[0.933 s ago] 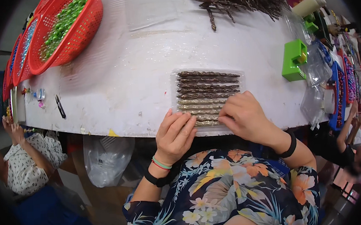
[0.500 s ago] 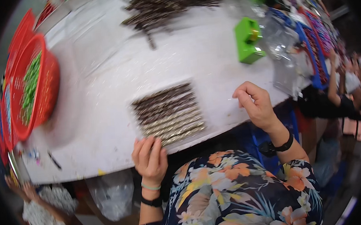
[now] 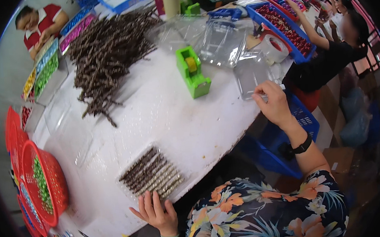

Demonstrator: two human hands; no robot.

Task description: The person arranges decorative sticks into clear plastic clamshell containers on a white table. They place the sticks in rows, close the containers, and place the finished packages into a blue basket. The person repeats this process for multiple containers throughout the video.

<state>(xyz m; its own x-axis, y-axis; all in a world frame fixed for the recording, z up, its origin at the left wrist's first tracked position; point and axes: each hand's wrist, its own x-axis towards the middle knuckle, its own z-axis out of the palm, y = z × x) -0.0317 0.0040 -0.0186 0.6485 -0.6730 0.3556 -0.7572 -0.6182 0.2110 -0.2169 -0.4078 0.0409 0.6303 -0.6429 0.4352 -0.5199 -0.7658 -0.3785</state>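
Note:
A clear plastic tray lies near the table's front edge, holding several twisted rods, dark brown at one side and pale gold at the other. My left hand rests at its near edge, fingers spread and touching the tray. My right hand hovers at the table's right edge with thumb and forefinger pinched together. Whatever lies between them is hidden or too small to name. Just beyond it lies a clear plastic box. Left of these boxes stands a green tape dispenser with a yellow roll.
Brown twisted rods lie heaped at the far left. Red baskets of green pieces line the left edge. A blue tray of red beads and a tape roll sit far right. A blue crate stands below. Co-workers sit around.
The view has swung to the right, bringing more of the table's far right into sight. My right hand is now beside the clear boxes. My left hand stays at the tray, its fingers more spread.

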